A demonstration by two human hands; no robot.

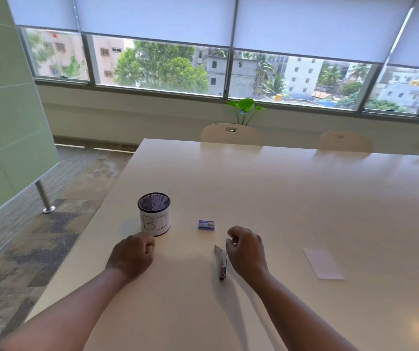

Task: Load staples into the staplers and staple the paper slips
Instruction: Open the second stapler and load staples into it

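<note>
A small metal stapler (221,263) lies on the pale table (279,198), its length pointing away from me. My right hand (247,252) rests just right of it, fingers curled, fingertips near the stapler's far end; whether they pinch anything I cannot tell. A small blue staple box (206,224) sits beyond the stapler. My left hand (133,255) lies in a loose fist on the table, holding nothing visible. A white paper slip (323,263) lies flat to the right.
A black mesh cup (154,214) with a white label marked "BI" stands just beyond my left hand. The table's left edge drops to carpet. Pale chairs (231,134) line the far side under the windows.
</note>
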